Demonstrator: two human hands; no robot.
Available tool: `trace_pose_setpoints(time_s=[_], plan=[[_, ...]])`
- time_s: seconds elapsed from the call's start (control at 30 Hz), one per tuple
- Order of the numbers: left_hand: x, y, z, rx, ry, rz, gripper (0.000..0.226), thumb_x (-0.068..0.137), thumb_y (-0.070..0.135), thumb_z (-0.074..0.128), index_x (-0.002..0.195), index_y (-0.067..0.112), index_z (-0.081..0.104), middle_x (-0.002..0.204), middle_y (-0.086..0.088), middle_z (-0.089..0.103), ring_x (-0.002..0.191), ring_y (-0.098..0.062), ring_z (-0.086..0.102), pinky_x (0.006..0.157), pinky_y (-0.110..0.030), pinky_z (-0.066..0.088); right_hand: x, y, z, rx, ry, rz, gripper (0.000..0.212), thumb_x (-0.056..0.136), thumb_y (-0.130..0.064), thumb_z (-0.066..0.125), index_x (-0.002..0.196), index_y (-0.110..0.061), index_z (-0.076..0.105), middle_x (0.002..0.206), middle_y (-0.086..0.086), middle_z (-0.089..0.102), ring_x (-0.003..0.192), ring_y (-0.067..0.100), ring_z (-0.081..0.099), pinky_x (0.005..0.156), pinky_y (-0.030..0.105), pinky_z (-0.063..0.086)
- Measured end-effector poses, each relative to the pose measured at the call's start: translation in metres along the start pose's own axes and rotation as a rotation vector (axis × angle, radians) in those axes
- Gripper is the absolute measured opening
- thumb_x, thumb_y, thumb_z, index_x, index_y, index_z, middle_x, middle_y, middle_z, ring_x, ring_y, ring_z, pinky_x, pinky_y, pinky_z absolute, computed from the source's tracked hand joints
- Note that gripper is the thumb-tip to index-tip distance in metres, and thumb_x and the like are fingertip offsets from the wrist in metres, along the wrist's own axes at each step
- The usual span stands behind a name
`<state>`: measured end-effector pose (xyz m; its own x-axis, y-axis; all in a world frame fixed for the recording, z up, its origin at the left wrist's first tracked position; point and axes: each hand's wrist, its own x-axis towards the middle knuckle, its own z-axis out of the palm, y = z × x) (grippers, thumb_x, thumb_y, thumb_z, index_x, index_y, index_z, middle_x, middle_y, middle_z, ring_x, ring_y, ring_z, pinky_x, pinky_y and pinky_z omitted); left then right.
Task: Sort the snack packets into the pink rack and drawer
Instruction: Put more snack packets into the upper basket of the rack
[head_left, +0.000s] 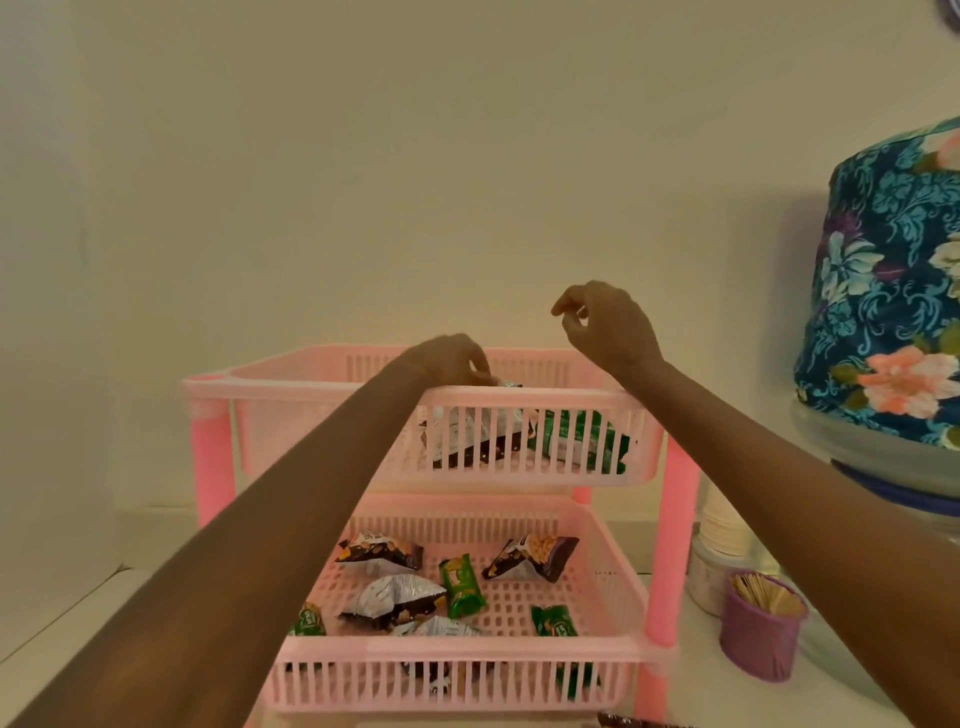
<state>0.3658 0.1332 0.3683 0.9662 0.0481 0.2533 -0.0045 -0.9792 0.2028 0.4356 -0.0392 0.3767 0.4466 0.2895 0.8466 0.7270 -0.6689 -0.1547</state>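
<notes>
My left hand (451, 359) pinches a silver-edged snack packet (506, 384) at the front rim of the pink rack's top basket (332, 397), its long axis running left to right. My right hand (605, 325) hovers above, fingers loosely curled, empty. Two packets lie in that basket; about seven fill the pulled-out drawer (457, 649). White counter (88, 603), cream wall (363, 156).

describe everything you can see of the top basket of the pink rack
The top basket is pale pink plastic with slotted walls and a thick rim, held level on brighter pink posts above the pulled-out lower basket. Through its front slots show a dark-and-silver packet and a green packet. The left hand reaches over the front rim, fingers on a packet edge. The right hand hovers above, touching nothing.
</notes>
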Motion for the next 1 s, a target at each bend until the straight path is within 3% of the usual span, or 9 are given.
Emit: trace_pose_setpoints(time_s=[0.13,0.27,0.5,0.6,0.73,0.83,0.9,1.0], plan=[[-0.022,0.004,0.000,0.109,0.474,0.031,0.039,0.094,0.043,0.047,0.107,0.012,0.066,0.110,-0.006,0.069,0.098,-0.025,0.064,0.076,-0.030,0.043,-0.032,-0.021,-0.017,0.026,0.265,-0.164,0.018,0.084,-0.004,0.052,0.084,-0.007,0.069,0.083,0.010,0.068,0.081,0.026,0.059,0.061,0.026,0.040],[-0.059,0.018,0.017,0.074,0.662,0.120,0.038,0.097,0.037,0.043,0.095,0.010,0.069,0.096,-0.008,0.070,0.085,-0.026,0.063,0.066,-0.027,0.037,-0.084,-0.034,-0.030,-0.059,0.321,-0.337,0.015,0.075,0.002,0.056,0.076,-0.005,0.069,0.072,0.012,0.066,0.069,0.030,0.059,0.057,0.032,0.045],[-0.132,0.030,0.066,0.106,0.783,0.324,0.021,0.085,0.015,0.058,0.101,0.006,0.067,0.111,-0.018,0.063,0.111,-0.033,0.056,0.091,-0.039,0.047,-0.187,-0.036,-0.025,0.073,0.190,-0.214,0.023,0.078,-0.010,0.046,0.072,-0.007,0.068,0.071,0.008,0.065,0.075,0.014,0.048,0.065,0.019,0.034],[-0.161,0.032,0.102,0.090,0.694,0.350,0.023,0.081,0.011,0.063,0.102,0.006,0.067,0.110,-0.017,0.065,0.109,-0.032,0.060,0.095,-0.040,0.046,-0.234,-0.038,-0.016,0.131,0.061,-0.131,0.024,0.079,-0.014,0.045,0.072,-0.007,0.067,0.071,0.007,0.064,0.073,0.009,0.044,0.064,0.016,0.033],[-0.193,0.027,0.150,0.032,0.427,0.356,0.025,0.084,0.011,0.059,0.109,0.012,0.065,0.114,-0.012,0.064,0.109,-0.027,0.058,0.092,-0.040,0.047,-0.293,-0.043,-0.003,0.164,-0.184,-0.036,0.013,0.072,-0.001,0.061,0.074,-0.011,0.068,0.076,0.005,0.066,0.076,0.014,0.058,0.059,0.013,0.037],[-0.205,0.018,0.185,0.105,0.159,0.298,0.040,0.090,0.014,0.046,0.130,0.018,0.051,0.133,-0.006,0.052,0.122,-0.022,0.046,0.100,-0.033,0.035,-0.330,-0.043,0.009,0.192,-0.462,0.033,0.026,0.078,0.002,0.054,0.093,-0.011,0.070,0.098,0.007,0.065,0.097,0.021,0.059,0.078,0.017,0.039],[-0.212,0.012,0.207,0.161,0.008,0.266,0.047,0.090,0.011,0.043,0.137,0.018,0.043,0.140,-0.005,0.046,0.129,-0.020,0.040,0.104,-0.032,0.032,-0.353,-0.041,0.016,0.157,-0.622,0.019,0.038,0.082,-0.001,0.047,0.111,-0.017,0.065,0.120,0.003,0.057,0.117,0.018,0.049,0.094,0.022,0.038],[-0.218,0.007,0.233,0.209,-0.165,0.265,0.053,0.090,0.006,0.045,0.141,0.016,0.036,0.146,-0.005,0.040,0.135,-0.019,0.034,0.110,-0.034,0.030,-0.375,-0.043,0.018,0.027,-0.861,0.002,0.048,0.085,-0.004,0.049,0.127,-0.027,0.053,0.141,-0.002,0.043,0.132,0.016,0.034,0.103,0.034,0.036]])
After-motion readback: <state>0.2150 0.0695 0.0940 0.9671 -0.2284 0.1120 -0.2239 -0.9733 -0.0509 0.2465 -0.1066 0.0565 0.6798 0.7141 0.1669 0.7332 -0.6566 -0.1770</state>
